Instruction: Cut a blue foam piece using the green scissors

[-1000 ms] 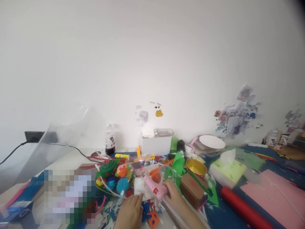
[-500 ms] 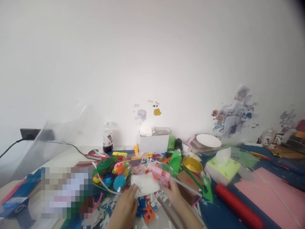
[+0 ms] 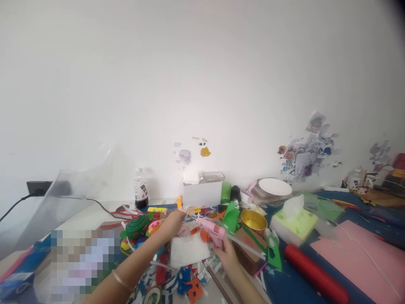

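My right hand (image 3: 226, 253) is wrapped around the handle of a pink hot glue gun (image 3: 215, 231), its nozzle pointing left and a clear glue stick (image 3: 245, 245) sticking out of its back. Beyond the white pad (image 3: 190, 251), my left hand (image 3: 175, 223) is stretched forward close to the nozzle. Its fingers are bunched together, and what they pinch, if anything, is hidden. Clear crumpled plastic (image 3: 190, 212) lies right by the fingertips. Blue cut pieces (image 3: 184, 280) and an orange cut piece (image 3: 195, 289) lie in front of the pad.
Around the hands are a green coiled cone (image 3: 137, 226), a gold tin (image 3: 254, 220), a brown box (image 3: 248, 252), a tissue box (image 3: 294, 223) and a red roll (image 3: 316, 274). A bottle (image 3: 141, 188) and a white box (image 3: 202, 193) stand by the wall. A tape roll (image 3: 153, 294) lies in front.
My left hand has moved forward from the near edge of the white pad to the glue gun's nozzle. The tape roll is now uncovered. My right hand still holds the glue gun in nearly the same place.
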The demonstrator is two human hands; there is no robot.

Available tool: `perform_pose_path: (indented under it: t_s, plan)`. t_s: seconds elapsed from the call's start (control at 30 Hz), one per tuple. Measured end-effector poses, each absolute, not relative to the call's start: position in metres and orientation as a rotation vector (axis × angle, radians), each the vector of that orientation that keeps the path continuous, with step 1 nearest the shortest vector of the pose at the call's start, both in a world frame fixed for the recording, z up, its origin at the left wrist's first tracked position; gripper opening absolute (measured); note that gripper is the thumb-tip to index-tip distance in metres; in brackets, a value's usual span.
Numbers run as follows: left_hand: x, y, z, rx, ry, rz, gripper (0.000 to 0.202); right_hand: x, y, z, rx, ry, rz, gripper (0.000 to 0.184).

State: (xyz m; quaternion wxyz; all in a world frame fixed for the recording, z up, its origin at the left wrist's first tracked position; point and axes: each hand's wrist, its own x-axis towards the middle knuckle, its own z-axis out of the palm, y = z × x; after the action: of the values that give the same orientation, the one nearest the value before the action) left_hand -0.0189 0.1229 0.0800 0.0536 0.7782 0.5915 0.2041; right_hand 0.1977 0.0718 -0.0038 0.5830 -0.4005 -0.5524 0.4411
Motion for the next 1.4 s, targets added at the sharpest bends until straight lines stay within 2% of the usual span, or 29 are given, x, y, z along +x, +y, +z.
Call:
perform_pose_path:
  t_s: [0.17,0.37,1.07,1.4]
  plan:
    - [-0.008,0.146,0.07,2.173,1.816,0.595,0.031,0.198,0.075,-0.003,-0.945,-1.282,1.042,0.05]
    - [-0.007,0.149,0.067,1.978,1.804,0.618,0.031,0.199,0.077,-0.004,-0.964,-1.282,1.027,0.05]
    - [-0.004,0.118,0.075,1.8,1.411,1.098,0.026,0.197,0.083,-0.012,-0.971,-1.3,1.004,0.05]
    - [-0.006,0.122,0.076,1.758,1.332,1.034,0.025,0.197,0.08,-0.009,-0.963,-1.317,1.034,0.053]
